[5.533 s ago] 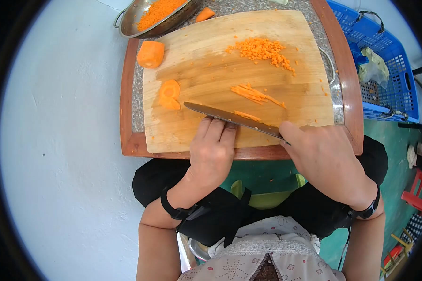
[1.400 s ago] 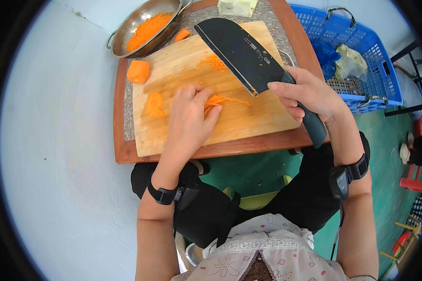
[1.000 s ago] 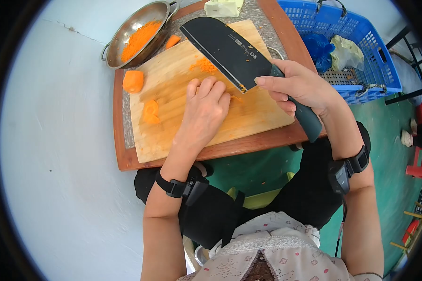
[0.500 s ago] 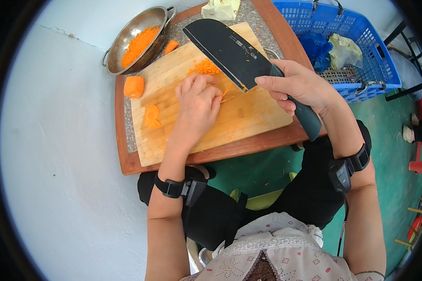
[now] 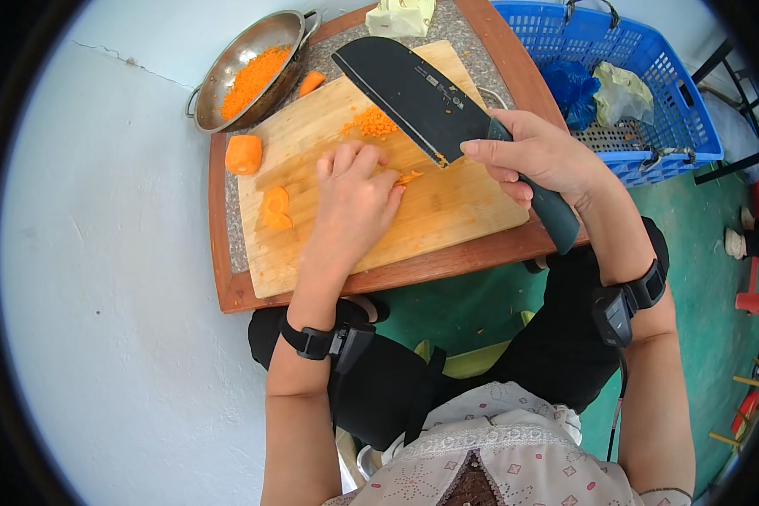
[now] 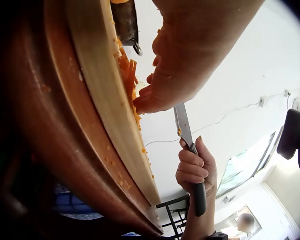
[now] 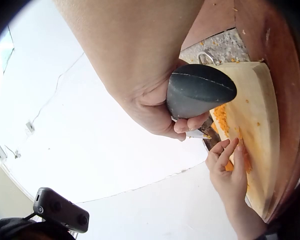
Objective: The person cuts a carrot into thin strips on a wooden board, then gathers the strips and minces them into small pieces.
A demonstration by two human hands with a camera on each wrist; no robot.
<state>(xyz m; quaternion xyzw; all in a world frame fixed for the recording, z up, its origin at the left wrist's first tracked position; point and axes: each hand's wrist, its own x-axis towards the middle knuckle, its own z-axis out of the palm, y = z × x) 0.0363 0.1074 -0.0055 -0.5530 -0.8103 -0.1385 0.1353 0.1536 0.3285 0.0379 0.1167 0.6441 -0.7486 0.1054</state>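
Observation:
My right hand [image 5: 552, 156] grips the dark green handle [image 7: 202, 92] of a black-bladed cleaver [image 5: 417, 97], raised above the right part of the wooden cutting board [image 5: 455, 211]. Carrot bits cling near the blade's heel. With curled fingers, my left hand [image 5: 350, 202] holds thin carrot strips [image 5: 410, 178] against the board; in the left wrist view its fingertips are right at the strips [image 6: 132, 75]. The palm hides part of them. Beyond lies a pile of diced carrot [image 5: 371, 123]. Carrot slices [image 5: 276, 208] lie on the left, and a thick carrot chunk [image 5: 244, 155] sits at the board's left edge.
A metal pan [image 5: 288, 38] with finely chopped carrot stands at the far left of the table, near a small carrot piece [image 5: 311, 82]. A crumpled pale wrapper [image 5: 401, 17] lies at the back. Right of the table is a blue basket [image 5: 649, 51] holding bags.
The cleaver, earlier down at the board cutting strips, is now raised on the right. My left hand has gathered the strips, and lately shifts only slightly over them.

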